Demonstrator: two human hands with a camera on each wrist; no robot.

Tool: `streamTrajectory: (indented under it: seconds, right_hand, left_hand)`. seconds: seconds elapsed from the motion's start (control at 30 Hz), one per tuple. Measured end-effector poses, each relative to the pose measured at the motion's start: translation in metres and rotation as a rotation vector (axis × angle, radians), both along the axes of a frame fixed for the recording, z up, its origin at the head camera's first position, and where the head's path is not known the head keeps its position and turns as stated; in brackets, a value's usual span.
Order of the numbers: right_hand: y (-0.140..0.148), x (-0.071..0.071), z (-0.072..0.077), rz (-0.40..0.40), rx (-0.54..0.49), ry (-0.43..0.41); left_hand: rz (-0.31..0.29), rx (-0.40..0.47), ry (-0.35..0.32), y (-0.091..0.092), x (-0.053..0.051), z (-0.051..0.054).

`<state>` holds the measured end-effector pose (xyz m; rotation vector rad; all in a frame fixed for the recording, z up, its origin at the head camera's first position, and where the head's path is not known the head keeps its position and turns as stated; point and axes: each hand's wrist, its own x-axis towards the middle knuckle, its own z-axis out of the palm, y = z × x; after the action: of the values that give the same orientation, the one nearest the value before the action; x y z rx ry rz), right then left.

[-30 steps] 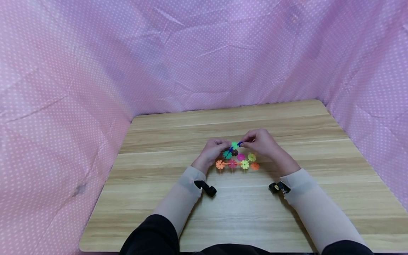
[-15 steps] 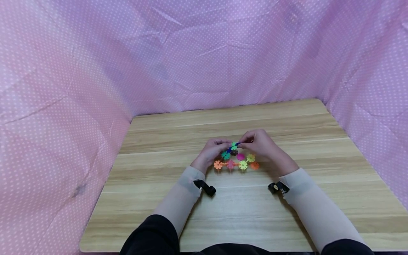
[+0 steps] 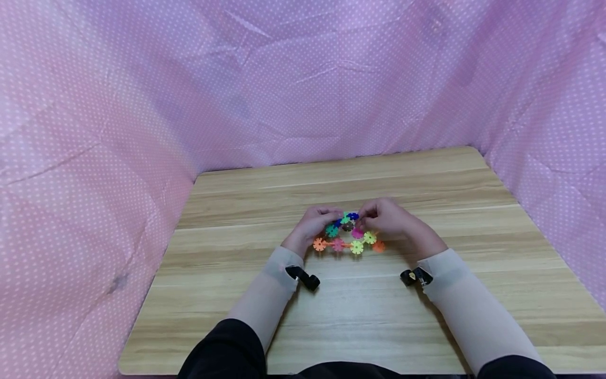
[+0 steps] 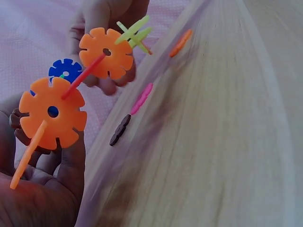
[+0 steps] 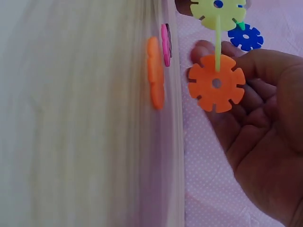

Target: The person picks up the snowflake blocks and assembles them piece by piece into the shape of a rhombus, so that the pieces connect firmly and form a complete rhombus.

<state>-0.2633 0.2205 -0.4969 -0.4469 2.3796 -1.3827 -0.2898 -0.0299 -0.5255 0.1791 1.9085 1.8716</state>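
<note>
My left hand [image 3: 314,223] grips a chain of slotted, flower-shaped plastic discs above the table. Along its near side run an orange disc [image 3: 319,244], a red-pink disc [image 3: 337,244] and yellow discs [image 3: 356,247]. A teal disc [image 3: 331,230], a green disc [image 3: 345,217] and a blue end disc [image 3: 353,216] form the far side. Just right of the blue disc is my right hand [image 3: 385,216], its fingers loosely curled. In the right wrist view those fingers lie partly behind an orange chain disc [image 5: 227,97] and appear to hold nothing. The left fingertips are partly hidden.
Loose discs lie flat on the wooden table [image 3: 265,195]: a brown disc [image 4: 120,130], a pink disc [image 4: 141,99] and an orange disc [image 5: 155,75]. Beyond the table hangs a pink dotted cloth [image 3: 303,95]. Black wrist cameras sit near both cuffs.
My right hand has let go of the blue disc, which now shows its face, and has moved slightly down towards the pink disc. The chain has shifted a little left with my left hand.
</note>
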Motion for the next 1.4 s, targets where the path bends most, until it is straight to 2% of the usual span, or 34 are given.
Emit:
streamTrajectory:
  seconds: [0.13,0.33,0.47,0.6,0.93,1.2,1.4]
  right_hand:
    - [0.001,0.0,-0.002,0.035,0.02,-0.034]
    - [0.011,0.0,0.002,-0.075,0.109,-0.026]
    - [0.018,-0.002,0.004,-0.132,0.198,0.018]
    - [0.023,-0.006,0.003,-0.149,0.251,0.082]
    - [0.029,-0.005,-0.001,-0.118,0.351,0.102]
    - [0.027,-0.007,-0.002,-0.127,0.333,0.1]
    - [0.028,-0.006,0.0,-0.2,0.191,0.071]
  left_hand:
    - [-0.006,-0.006,0.002,0.0,0.0,0.0]
    - [0.001,0.018,0.022,0.0,0.0,-0.001]
    - [0.011,0.042,0.034,0.001,0.001,-0.003]
    - [0.013,0.056,0.031,0.002,0.001,-0.003]
    - [0.014,0.051,0.017,0.005,0.002,-0.003]
    - [0.018,0.057,0.016,0.004,0.002,-0.003]
    - [0.03,0.05,0.027,0.004,0.002,-0.002]
